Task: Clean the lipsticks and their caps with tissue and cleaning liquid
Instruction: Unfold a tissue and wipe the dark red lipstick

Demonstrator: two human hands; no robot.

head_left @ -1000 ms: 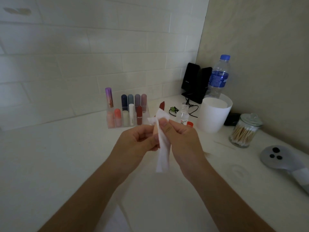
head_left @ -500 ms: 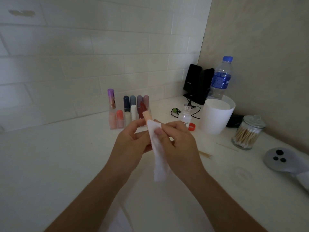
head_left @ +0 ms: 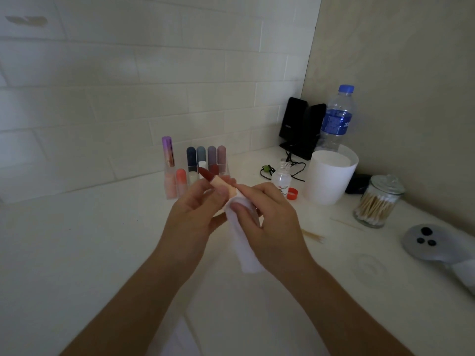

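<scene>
One lipstick (head_left: 218, 185): uncapped, your left hand (head_left: 195, 214) grips its tube, mid-scene.
Tissue (head_left: 244, 247): your right hand (head_left: 270, 222) pinches it against the tube's near end.
Rack lipsticks (head_left: 200, 163): several capped, far behind; cleaned or not, can't tell.
Liquid bottle (head_left: 282, 178): open, right of them.
Progress: likely partway.

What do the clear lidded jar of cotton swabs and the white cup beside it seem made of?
The clear lidded jar looks like glossy glass: the swabs show through and its lid glints. The white cup seems matte plastic, faintly translucent near the top; paper is possible.
</scene>
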